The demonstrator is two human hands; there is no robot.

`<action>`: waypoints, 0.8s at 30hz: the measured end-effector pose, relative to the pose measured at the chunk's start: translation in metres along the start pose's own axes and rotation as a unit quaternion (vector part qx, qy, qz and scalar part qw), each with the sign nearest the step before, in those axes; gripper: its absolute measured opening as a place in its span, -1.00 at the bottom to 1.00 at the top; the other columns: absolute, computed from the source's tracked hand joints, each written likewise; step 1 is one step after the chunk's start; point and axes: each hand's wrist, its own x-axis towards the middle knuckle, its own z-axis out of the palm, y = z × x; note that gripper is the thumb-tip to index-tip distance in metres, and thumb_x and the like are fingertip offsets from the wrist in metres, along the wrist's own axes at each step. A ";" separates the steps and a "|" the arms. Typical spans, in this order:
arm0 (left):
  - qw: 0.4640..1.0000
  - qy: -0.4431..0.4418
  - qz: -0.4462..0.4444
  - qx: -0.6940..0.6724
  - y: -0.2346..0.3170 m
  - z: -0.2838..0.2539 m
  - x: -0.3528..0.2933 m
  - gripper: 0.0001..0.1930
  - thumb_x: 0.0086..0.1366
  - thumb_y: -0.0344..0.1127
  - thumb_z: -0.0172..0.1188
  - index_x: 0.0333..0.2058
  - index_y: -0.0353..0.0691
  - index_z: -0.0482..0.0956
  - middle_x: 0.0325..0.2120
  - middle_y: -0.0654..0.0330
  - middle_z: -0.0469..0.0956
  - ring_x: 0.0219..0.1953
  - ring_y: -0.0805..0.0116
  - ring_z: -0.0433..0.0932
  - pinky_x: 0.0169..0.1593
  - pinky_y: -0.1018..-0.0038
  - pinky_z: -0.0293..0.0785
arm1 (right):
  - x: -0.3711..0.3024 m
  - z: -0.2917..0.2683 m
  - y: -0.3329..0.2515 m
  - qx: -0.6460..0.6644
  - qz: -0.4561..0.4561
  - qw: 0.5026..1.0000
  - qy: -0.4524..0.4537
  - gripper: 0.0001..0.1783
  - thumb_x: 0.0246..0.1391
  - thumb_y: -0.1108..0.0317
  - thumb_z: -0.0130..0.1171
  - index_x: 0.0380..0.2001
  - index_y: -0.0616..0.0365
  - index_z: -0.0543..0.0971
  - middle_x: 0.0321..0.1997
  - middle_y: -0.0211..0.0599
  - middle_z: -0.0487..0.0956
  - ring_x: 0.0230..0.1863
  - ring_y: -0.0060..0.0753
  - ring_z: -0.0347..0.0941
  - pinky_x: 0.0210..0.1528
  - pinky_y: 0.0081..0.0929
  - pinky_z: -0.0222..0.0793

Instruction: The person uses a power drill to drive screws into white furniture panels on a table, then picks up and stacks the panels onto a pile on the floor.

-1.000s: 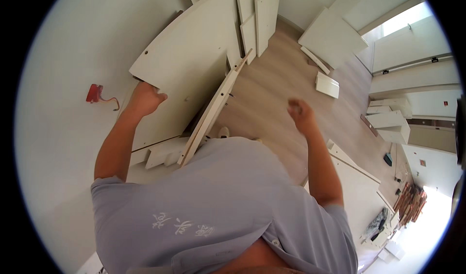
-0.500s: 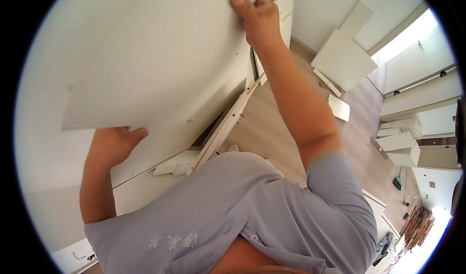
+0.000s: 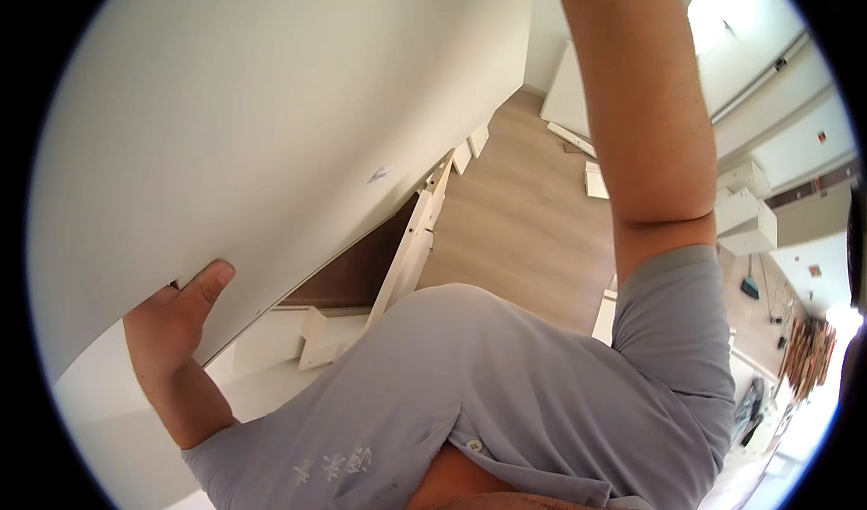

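A large white panel [image 3: 298, 131] fills the upper left, tilted in front of me. My left hand [image 3: 176, 320] is closed round its lower edge, the thumb lying over the face and the fingers hidden behind. My right arm stretches up past the panel's far right side; its hand is beyond the top of the picture, so what it touches is hidden. A small hole shows near the panel's upper right, and a small pale patch sits lower on its face.
Below the panel stands a white cabinet frame rail [image 3: 406, 257] beside a dark brown base [image 3: 352, 262]. White boards [image 3: 567, 90] lean at the far wall. White boxes [image 3: 745, 221], a dustpan [image 3: 750, 286] and a stack of wood strips [image 3: 806, 357] lie to the right.
The panel has come closer and covers more of the view. My right hand has risen out of the picture, and my left hand has shifted down and left along the edge.
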 end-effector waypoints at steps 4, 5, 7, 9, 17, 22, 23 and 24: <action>0.999 0.019 0.049 0.006 0.022 0.015 0.019 -0.45 0.09 -0.60 0.56 0.08 -0.33 0.60 -0.03 0.18 0.66 -0.01 0.31 0.59 0.09 0.38 0.54 | -0.009 -0.048 -0.005 -0.051 0.012 0.998 0.046 0.02 0.05 -0.55 0.30 -0.25 0.49 0.63 -0.33 0.09 0.66 -0.24 -0.06 0.68 -0.15 -0.28 0.63; 0.998 0.014 0.056 0.011 0.029 0.021 0.023 -0.44 0.09 -0.59 0.57 0.09 -0.33 0.60 -0.02 0.18 0.66 -0.01 0.31 0.58 0.09 0.39 0.54 | -0.014 -0.060 -0.008 -0.063 0.013 0.996 0.061 0.02 0.06 -0.55 0.30 -0.24 0.49 0.62 -0.32 0.10 0.65 -0.22 -0.06 0.67 -0.14 -0.28 0.63; 0.997 0.016 0.069 0.009 0.046 0.031 0.031 -0.43 0.09 -0.57 0.58 0.10 -0.34 0.59 -0.01 0.17 0.65 0.00 0.31 0.58 0.10 0.39 0.53 | -0.022 -0.085 -0.015 -0.090 0.014 0.992 0.091 0.03 0.07 -0.54 0.28 -0.22 0.50 0.61 -0.29 0.12 0.64 -0.20 -0.05 0.66 -0.12 -0.28 0.62; 0.997 0.013 0.073 -0.031 0.060 0.042 0.036 -0.40 0.09 -0.55 0.59 0.12 -0.35 0.57 0.01 0.15 0.64 0.00 0.32 0.58 0.11 0.39 0.53 | -0.031 -0.108 -0.026 -0.116 0.016 0.986 0.122 0.03 0.08 -0.54 0.27 -0.20 0.50 0.59 -0.27 0.14 0.63 -0.18 -0.04 0.66 -0.11 -0.28 0.61; 0.958 -0.018 0.286 -0.021 0.118 0.073 0.079 -0.34 0.07 -0.43 0.66 0.14 -0.37 0.56 0.02 0.05 0.65 0.04 0.21 0.59 0.16 0.36 0.54 | -0.084 -0.186 -0.093 -0.231 0.016 0.939 0.253 0.04 0.13 -0.53 0.20 -0.11 0.53 0.54 -0.18 0.21 0.58 -0.10 0.01 0.62 -0.03 -0.26 0.57; 0.879 -0.058 0.473 -0.015 0.162 0.105 0.094 -0.40 0.09 -0.33 0.68 0.06 -0.37 0.61 -0.07 0.03 0.69 -0.03 0.22 0.63 0.10 0.37 0.58 | -0.139 -0.232 -0.164 -0.332 0.003 0.885 0.326 0.05 0.16 -0.52 0.16 -0.06 0.54 0.50 -0.12 0.25 0.55 -0.04 0.03 0.60 0.02 -0.26 0.54; 0.859 -0.068 0.507 -0.028 0.170 0.112 0.095 -0.46 0.10 -0.33 0.67 0.01 -0.36 0.64 -0.13 0.07 0.71 -0.11 0.26 0.65 0.03 0.39 0.61 | -0.151 -0.238 -0.180 -0.353 -0.002 0.871 0.341 0.05 0.17 -0.51 0.16 -0.05 0.54 0.50 -0.11 0.26 0.55 -0.03 0.04 0.59 0.02 -0.25 0.54; 0.842 -0.077 0.533 -0.040 0.178 0.120 0.094 -0.51 0.10 -0.33 0.67 -0.05 -0.36 0.67 -0.19 0.10 0.73 -0.18 0.29 0.67 -0.05 0.42 0.63 | -0.163 -0.244 -0.197 -0.374 -0.003 0.857 0.354 0.05 0.17 -0.51 0.15 -0.04 0.54 0.49 -0.10 0.27 0.54 -0.02 0.04 0.59 0.03 -0.25 0.53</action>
